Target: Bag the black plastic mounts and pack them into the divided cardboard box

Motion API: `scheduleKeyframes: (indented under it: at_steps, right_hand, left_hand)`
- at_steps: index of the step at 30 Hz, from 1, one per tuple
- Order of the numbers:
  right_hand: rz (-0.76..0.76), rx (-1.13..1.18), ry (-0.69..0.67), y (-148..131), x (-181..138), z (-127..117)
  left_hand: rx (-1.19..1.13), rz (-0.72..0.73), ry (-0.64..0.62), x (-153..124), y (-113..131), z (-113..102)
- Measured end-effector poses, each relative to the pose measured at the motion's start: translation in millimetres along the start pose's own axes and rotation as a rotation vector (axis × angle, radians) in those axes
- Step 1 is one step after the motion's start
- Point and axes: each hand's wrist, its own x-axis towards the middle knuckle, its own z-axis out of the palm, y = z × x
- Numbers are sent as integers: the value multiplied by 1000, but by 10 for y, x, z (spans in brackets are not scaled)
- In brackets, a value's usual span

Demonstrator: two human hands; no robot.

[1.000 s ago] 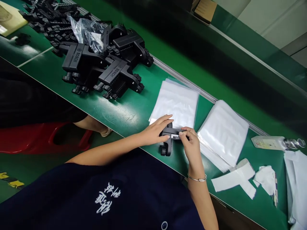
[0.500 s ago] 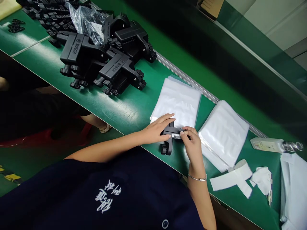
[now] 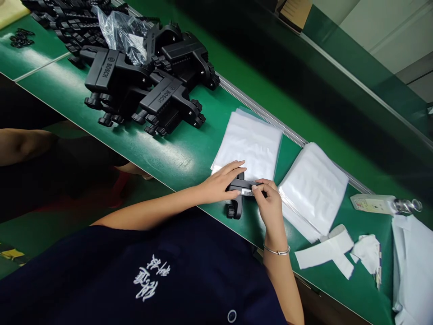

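A black plastic mounting bracket with a knob at its lower end rests at the table's near edge, in front of the left bag stack. My left hand steadies its left end, with the thumb on the near side and the fingers stretched over the far side. A narrow white label shows on the bracket's side facing me. My right hand pinches the bracket's right end, its thumb and index finger at the end of the label. The right fingertips are partly hidden.
Several black BOSCH brackets lie piled at left, with a crumpled clear bag among them. Two stacks of clear bags, left and right, lie nearby. Farther right are white paper strips and a bottle. Another person's arm shows at left.
My hands keep their places on the bracket, the right thumb barely shifted along the label. At left, more of the other person's arm has come into view.
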Motion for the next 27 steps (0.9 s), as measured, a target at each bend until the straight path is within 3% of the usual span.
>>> scheduleKeyframes:
  at_steps: [2,5,8,10,15,18,20,24,27]
  right_hand:
    - [-17,-29,9,-4,-3,4]
    - [-38,-44,12,-9,0,26]
    - [-45,-52,16,-11,6,36]
    - [-43,-51,2,6,6,-8]
    - [-63,26,-36,160,-29,-313]
    - [-149,-98,-164,261,-55,-429]
    - [-194,-180,-177,295,-59,-428]
    - [-235,-236,-150,298,-41,-381]
    - [-245,-241,-158,293,-30,-393]
  left_hand:
    - [43,70,84,-36,-11,-10]
    - [199,301,167,-90,-31,-58]
    - [398,535,91,-88,-43,-128]
    - [497,618,51,-50,-33,-181]
    - [626,685,-93,103,80,-321]
    - [679,716,-200,230,183,-345]
    - [692,738,-251,326,248,-308]
    - [696,751,-250,438,326,-197]
    - [703,721,-244,355,302,-211]
